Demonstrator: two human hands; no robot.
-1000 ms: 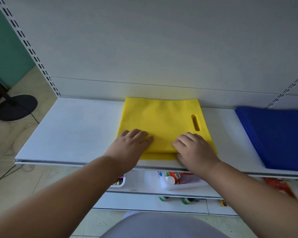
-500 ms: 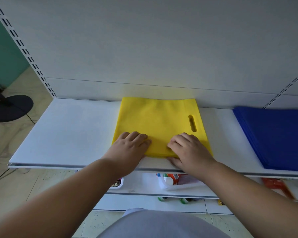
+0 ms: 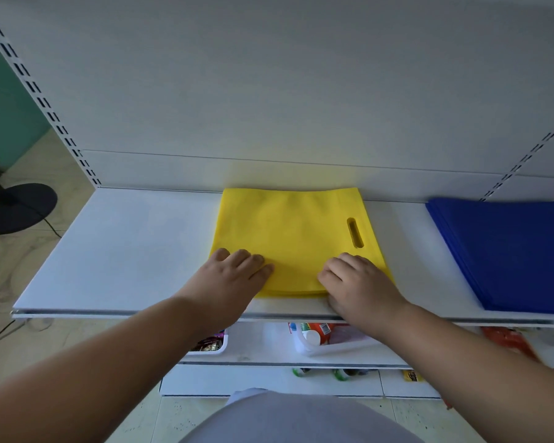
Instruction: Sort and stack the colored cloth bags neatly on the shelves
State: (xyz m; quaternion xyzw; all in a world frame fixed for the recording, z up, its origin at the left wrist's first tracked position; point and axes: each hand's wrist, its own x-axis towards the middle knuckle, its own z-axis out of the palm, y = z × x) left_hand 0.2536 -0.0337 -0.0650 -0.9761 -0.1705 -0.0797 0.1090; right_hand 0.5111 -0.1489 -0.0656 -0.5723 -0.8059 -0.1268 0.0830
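In the centre of the frame, the flat yellow cloth bag with its slot handle (image 3: 293, 238) lies on the white metal shelf (image 3: 125, 251), back edge against the rear panel. My left hand (image 3: 229, 282) presses flat on its near left corner; my right hand (image 3: 360, 287) rests, fingers bent, on its near right corner. A stack of blue cloth bags (image 3: 509, 251) sits well apart at the right edge.
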